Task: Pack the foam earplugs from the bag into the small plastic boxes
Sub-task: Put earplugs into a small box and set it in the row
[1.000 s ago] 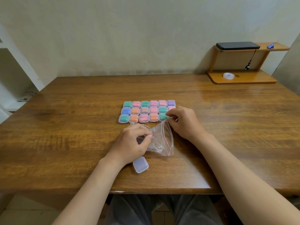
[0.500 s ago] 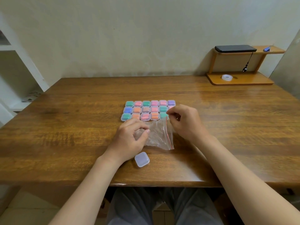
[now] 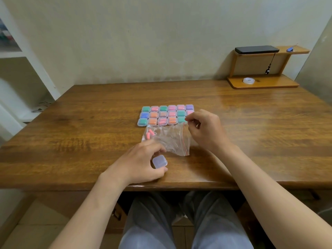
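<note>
A clear zip bag (image 3: 168, 138) with a red seal line lies on the wooden table (image 3: 89, 141). Pink foam earplugs (image 3: 150, 134) show in its far left corner. My right hand (image 3: 206, 131) pinches the bag's open top edge at the right. My left hand (image 3: 142, 163) has its thumb and fingers round an empty clear plastic box (image 3: 159, 161) just in front of the bag. Behind the bag stands a grid of several closed small boxes (image 3: 166, 115) filled with green, pink, orange, blue and purple earplugs; my right hand hides its right end.
A wooden two-level shelf (image 3: 264, 83) stands at the table's back right with a tape roll (image 3: 248, 80) below and a black flat device (image 3: 256, 49) on top. White shelving (image 3: 16, 72) is at the left. The table's near edge is just under my wrists.
My left hand has let go of the bag and moved back to the empty clear box. The bag now lies spread out, showing the pink earplugs. My right hand stays on the bag's edge.
</note>
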Motion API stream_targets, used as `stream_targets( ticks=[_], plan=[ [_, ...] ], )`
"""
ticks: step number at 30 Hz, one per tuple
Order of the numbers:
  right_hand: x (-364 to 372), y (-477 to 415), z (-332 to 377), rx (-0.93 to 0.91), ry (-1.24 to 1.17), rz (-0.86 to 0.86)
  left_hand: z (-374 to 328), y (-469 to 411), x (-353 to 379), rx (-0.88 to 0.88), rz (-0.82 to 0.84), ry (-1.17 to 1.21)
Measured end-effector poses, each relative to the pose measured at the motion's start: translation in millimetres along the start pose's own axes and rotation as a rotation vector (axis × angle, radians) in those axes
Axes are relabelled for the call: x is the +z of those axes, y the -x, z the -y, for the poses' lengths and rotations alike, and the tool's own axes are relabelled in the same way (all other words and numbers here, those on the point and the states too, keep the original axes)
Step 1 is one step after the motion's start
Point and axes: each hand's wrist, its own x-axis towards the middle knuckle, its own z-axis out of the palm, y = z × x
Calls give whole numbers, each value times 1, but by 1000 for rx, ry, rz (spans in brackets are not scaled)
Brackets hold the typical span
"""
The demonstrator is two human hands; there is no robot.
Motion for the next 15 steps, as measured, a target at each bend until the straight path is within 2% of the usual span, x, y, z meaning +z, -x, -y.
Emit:
stream_targets(
  ticks=[5,10,15],
  plan=[
    [-5,8,2,-14,-2,10,-6,-1,2,-20,-42,45],
    [-10,16,5,-26,-67,25,-19,-10,0,44,-230,120],
    [-18,19,14,79,-305,146,-35,-26,0,141,-382,175]
  ],
)
